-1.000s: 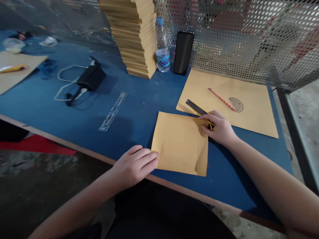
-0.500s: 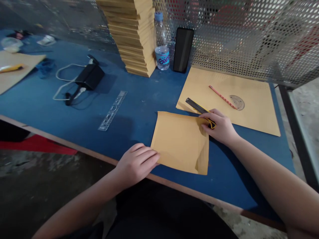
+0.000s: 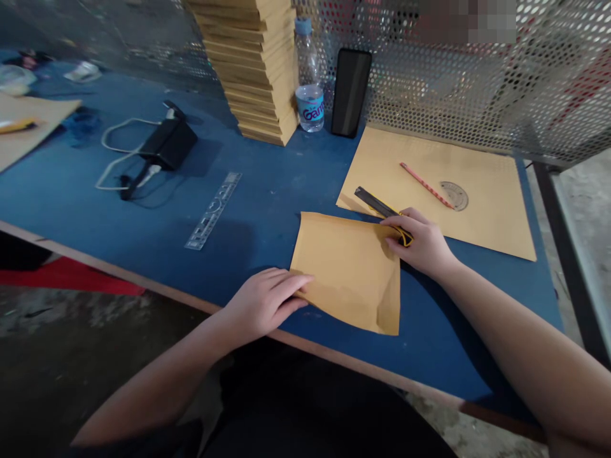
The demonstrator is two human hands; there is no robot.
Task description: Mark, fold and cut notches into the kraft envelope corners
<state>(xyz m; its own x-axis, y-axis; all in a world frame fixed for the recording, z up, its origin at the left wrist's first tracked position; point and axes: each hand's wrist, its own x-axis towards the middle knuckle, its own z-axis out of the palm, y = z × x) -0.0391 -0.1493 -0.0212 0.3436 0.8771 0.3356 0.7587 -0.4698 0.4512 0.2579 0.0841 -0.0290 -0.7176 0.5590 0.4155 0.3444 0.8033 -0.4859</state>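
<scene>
We note a blue bench (image 3: 267, 203) carrying a folded kraft sheet (image 3: 348, 270), large kraft sheet (image 3: 477, 197), clear ruler (image 3: 213, 210), black adapter (image 3: 167, 142), water bottle (image 3: 308, 79), phone (image 3: 351, 92) and stacked boards (image 3: 252, 70).

The right hand (image 3: 422, 245) is covering the rear half of the yellow-black utility knife (image 3: 382, 208); the top edge is cropping the stack of envelopes (image 3: 255, 70), and pixelation is masking a patch behind the mesh screen (image 3: 465, 22).

both hands (image 3: 267, 302) on a folded envelope (image 3: 351, 270), right hand (image 3: 422, 245) around a cutter (image 3: 379, 207)
</scene>
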